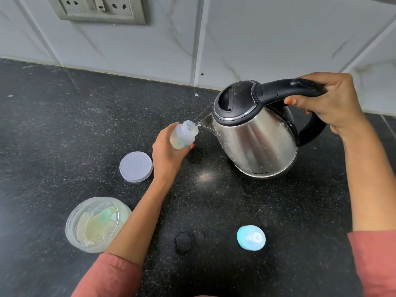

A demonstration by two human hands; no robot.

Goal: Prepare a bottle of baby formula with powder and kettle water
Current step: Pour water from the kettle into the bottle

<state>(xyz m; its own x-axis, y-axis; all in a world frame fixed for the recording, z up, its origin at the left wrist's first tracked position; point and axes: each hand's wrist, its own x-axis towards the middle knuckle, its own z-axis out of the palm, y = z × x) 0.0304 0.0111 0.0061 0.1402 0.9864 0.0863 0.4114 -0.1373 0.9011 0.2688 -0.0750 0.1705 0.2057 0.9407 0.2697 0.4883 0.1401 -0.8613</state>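
My left hand (168, 154) grips a small clear baby bottle (184, 135), tilted with its open neck toward the kettle. My right hand (330, 101) holds the black handle of a steel kettle (257, 136), tipped to the left above the counter. A thin stream of water runs from the kettle's spout into the bottle's mouth. The bottle holds pale liquid at its bottom. A clear jar of formula powder (97, 225) stands open at the lower left, with a green scoop inside. The bottle's blue teat cap (251, 237) lies on the counter at the lower right.
The jar's white lid (136, 167) lies flat just left of my left wrist. The black speckled counter (64, 125) meets a white tiled wall (257, 39) behind. A socket plate (96, 8) is on the wall at the upper left. Wet ring marks show near the cap.
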